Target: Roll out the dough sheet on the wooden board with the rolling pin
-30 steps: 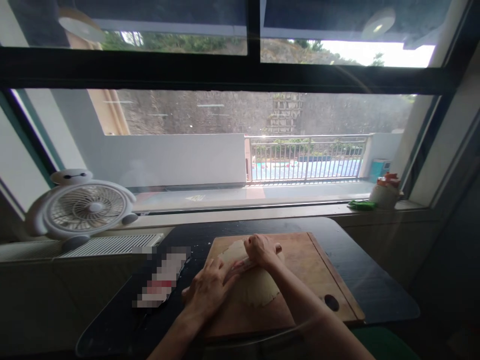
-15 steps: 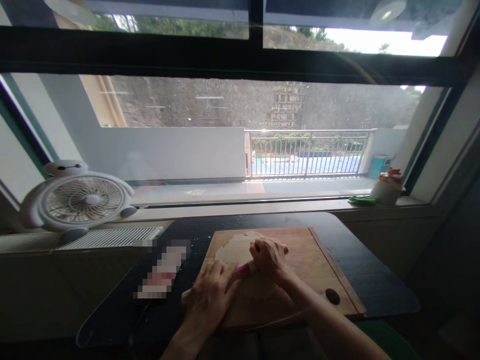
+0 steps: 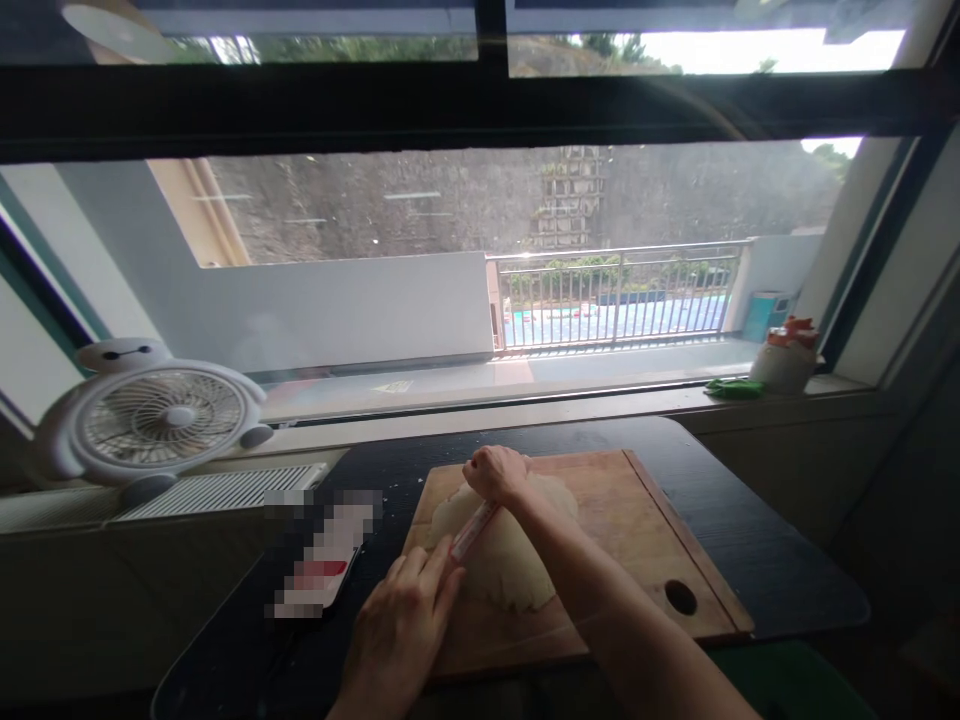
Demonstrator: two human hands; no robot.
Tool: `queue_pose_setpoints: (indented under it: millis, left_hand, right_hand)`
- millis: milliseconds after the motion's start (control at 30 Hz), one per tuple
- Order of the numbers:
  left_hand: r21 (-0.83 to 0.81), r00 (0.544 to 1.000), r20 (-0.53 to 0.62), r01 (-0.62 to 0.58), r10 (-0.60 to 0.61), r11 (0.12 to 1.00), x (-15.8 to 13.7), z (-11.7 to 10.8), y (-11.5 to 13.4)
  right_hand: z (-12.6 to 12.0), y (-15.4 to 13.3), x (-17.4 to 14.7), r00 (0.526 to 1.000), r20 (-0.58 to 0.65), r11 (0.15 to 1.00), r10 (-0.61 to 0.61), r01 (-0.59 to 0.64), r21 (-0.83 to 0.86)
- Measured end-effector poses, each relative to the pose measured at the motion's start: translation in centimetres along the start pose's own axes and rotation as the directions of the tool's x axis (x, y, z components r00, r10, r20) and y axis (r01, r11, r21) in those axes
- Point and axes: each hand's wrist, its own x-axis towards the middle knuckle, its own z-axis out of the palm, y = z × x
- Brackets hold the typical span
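A sheet of pale dough [image 3: 517, 565] with an uneven, cracked rim lies flat on a wooden cutting board [image 3: 622, 560]. Slanting across its left part is a rolling pin [image 3: 474, 530], with a red-and-white printed stretch visible between my hands. My right hand [image 3: 496, 472] is closed round the far end, over the dough's back edge. At the near end, my left hand [image 3: 409, 600] presses on the pin with its fingers together, and hides that end. My right forearm covers part of the dough.
The board lies on a dark table [image 3: 780, 560]. Left of it is a pixelated flat object [image 3: 326, 560]. A white fan [image 3: 176, 415] stands by the window at left. On the sill at right are a white container [image 3: 784, 365] and a green item [image 3: 733, 388].
Both hands have moved left with the rolling pin, the right one also away from me. The pin is now steeper, and more dough shows to its right. The view has shifted slightly.
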Motion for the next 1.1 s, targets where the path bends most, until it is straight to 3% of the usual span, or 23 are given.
queue_pose_setpoints:
  millis: [133, 267, 367, 467, 600, 700, 900, 1100]
  left_hand:
    - [0.015, 1.0, -0.009, -0.014, 0.014, 1.0, -0.6, 0.0, 0.4]
    - [0.006, 1.0, -0.014, -0.02, 0.02, 1.0, -1.5, 0.2, 0.7]
    - [-0.034, 1.0, 0.0, -0.022, 0.022, 0.999, -2.1, 0.5, 0.5]
    - [-0.075, 1.0, 0.029, -0.01, 0.012, 0.997, -2.3, 0.5, 0.2]
    - [-0.108, 0.996, 0.09, 0.04, -0.03, 0.993, -2.1, 0.0, -0.5]
    - [-0.106, 0.99, 0.115, 0.092, -0.079, 0.99, -2.0, -0.2, -1.0]
    - [-0.037, 0.995, 0.051, 0.087, -0.085, 0.996, -2.2, -0.1, -0.9]
    - [0.053, 0.994, -0.085, -0.061, 0.066, 0.997, -3.1, 0.6, -0.1]
  right_hand:
    - [0.2, 1.7, -2.0, 0.993, -0.091, 0.997, -0.077, 0.077, -0.005]
    - [0.4, 4.0, -5.3, 0.932, -0.288, 0.975, -0.22, 0.223, -0.023]
    - [0.5, 4.6, -6.6, 0.898, -0.349, 0.961, -0.269, 0.274, -0.036]
    - [0.8, 4.0, -6.0, 0.908, -0.333, 0.966, -0.255, 0.257, -0.039]
    - [1.3, 1.9, -3.4, 0.973, -0.176, 0.988, -0.152, 0.149, -0.035]
    - [1.4, 0.2, -1.3, 0.99, -0.084, 0.994, -0.11, 0.109, -0.019]
    - [0.9, -0.5, -0.7, 0.987, -0.003, 0.987, -0.158, 0.158, -0.023]
    - [0.0, 2.5, -4.4, 0.935, -0.124, 0.943, -0.333, 0.326, -0.073]
